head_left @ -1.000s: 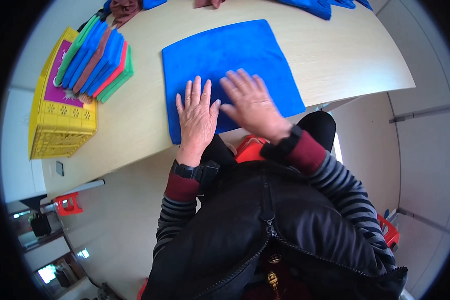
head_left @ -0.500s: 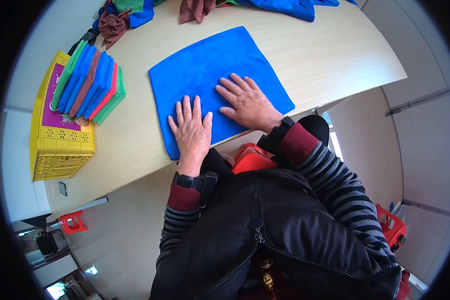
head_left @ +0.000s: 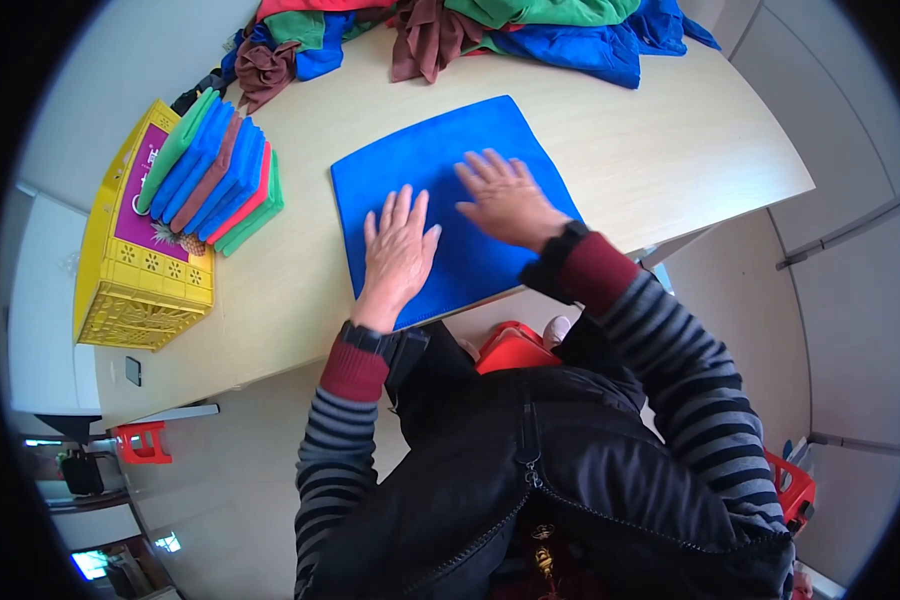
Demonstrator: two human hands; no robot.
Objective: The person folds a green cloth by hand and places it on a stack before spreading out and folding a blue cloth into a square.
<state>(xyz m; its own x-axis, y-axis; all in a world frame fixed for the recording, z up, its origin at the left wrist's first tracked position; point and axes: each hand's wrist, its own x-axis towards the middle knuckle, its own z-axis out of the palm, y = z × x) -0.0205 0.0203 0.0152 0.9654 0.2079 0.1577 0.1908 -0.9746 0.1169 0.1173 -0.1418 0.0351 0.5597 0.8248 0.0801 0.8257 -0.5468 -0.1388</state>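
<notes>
On the pale wooden table [head_left: 670,170] right in front of you lies a flat square blue cloth [head_left: 440,180]. Your left hand [head_left: 398,250] and right hand [head_left: 505,195] both press on it, palms down, fingers spread. Folded colourful cloths [head_left: 215,175] sit stacked on a yellow plastic crate [head_left: 135,290] to the left.

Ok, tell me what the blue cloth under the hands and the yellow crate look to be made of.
Blue cloth: soft, matte fabric, probably microfibre or terry; it lies limp and flat under the left hand and right hand. Yellow crate: likely moulded plastic, slightly glossy, with stiff lattice-pierced walls.
</notes>
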